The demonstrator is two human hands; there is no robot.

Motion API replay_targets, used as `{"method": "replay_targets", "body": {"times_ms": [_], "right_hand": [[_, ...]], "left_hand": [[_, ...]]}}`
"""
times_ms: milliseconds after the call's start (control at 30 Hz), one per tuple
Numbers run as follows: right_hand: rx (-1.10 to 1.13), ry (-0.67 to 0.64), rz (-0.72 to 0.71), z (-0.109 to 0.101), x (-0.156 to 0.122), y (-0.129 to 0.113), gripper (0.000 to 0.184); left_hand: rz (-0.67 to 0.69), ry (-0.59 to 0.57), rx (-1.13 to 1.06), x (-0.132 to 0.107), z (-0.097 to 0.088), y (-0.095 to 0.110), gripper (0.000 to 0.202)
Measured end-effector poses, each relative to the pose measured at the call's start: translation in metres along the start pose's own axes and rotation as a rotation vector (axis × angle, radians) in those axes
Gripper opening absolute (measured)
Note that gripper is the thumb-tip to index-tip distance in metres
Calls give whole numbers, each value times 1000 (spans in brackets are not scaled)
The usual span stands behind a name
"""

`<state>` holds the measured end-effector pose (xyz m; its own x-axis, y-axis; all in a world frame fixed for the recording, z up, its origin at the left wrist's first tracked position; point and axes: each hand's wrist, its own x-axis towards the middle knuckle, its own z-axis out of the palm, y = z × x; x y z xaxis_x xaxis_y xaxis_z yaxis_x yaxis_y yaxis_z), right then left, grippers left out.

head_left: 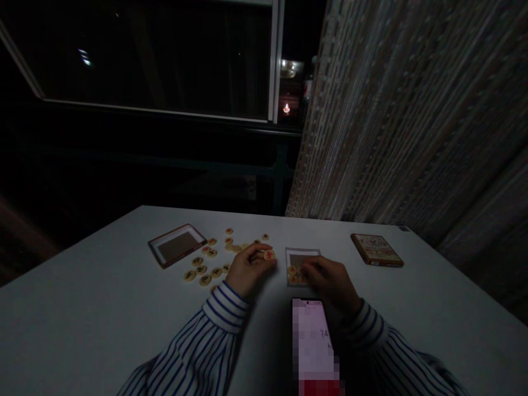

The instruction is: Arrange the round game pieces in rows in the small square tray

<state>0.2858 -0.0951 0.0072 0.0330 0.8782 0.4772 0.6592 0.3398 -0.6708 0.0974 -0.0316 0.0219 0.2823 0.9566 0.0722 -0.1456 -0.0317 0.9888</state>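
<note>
Between the thumb and fingers of my left hand (246,270) is a round Chinese chess piece (269,255) with a red character, held above the table. Over a small open box tray (301,251) my right hand (335,281) is closed, its fingertips down inside the near right part. Whatever those fingertips grip is hidden. Several red-marked pieces (292,270) lie in the tray's near left corner. Loose chess pieces (205,280), red-marked and dark-marked, are scattered on the table behind and left of my left hand; some are partly covered by it.
A brown-rimmed open box lid (155,252) lies at the left of the white table (103,308). A closed, printed box (377,248) sits at the right. Nearest me is a lit phone (314,341), between my forearms. A string curtain (355,137) hangs beyond the table's right side.
</note>
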Motion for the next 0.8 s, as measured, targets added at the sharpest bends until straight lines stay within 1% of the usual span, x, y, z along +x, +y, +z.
{"method": "replay_targets", "body": {"times_ms": [167, 300, 433, 567, 700, 800], "right_hand": [[-89, 92, -18, -4, -3, 11, 21], [-97, 104, -1, -3, -5, 18, 21], [-93, 110, -4, 0, -7, 24, 20], [-101, 108, -17, 2, -7, 28, 19], [-108, 137, -20, 0, -8, 31, 17], [-123, 146, -17, -1, -8, 33, 17]], "left_hand": [[-26, -19, -12, 3, 5, -4, 35], [-28, -38, -28, 7, 12, -3, 35], [-27, -58, -59, 15, 21, -2, 37], [-26, -33, -67, 23, 31, -5, 37], [-23, -3, -64, 22, 40, -13, 39], [-43, -13, -84, 17, 45, -20, 41]]}}
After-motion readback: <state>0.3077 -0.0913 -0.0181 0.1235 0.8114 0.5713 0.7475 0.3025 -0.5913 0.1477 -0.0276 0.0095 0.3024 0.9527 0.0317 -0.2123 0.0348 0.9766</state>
